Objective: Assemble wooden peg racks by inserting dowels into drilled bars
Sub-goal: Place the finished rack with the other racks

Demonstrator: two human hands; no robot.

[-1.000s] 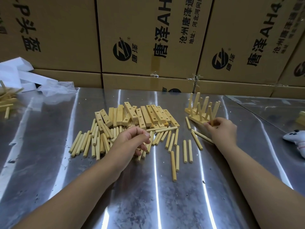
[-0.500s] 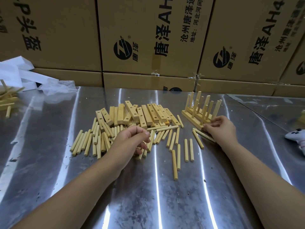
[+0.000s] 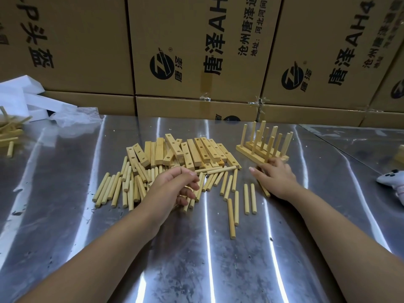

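a wall of printed cardboard boxes (image 3: 196, 51) stands behind a shiny steel table (image 3: 218, 270). mid-table lies a heap of drilled bars (image 3: 188, 152), piled across one another, and in front of it a wide spread of loose dowels (image 3: 113, 189), lying flat and mostly pointing away from the person. to the right of the heap stand the finished peg racks (image 3: 262, 147), side by side, pegs upright. the left hand (image 3: 172, 189) hovers over the dowels with fingers curled and thumb against the forefinger — whether it grips a dowel, i cannot tell. the right hand (image 3: 277, 178) lies low, fingers straight and a little apart, tips at the near rack's base bar. white packaging (image 3: 26, 99) sits far left; a white controller (image 3: 391, 180) lies at the right edge.
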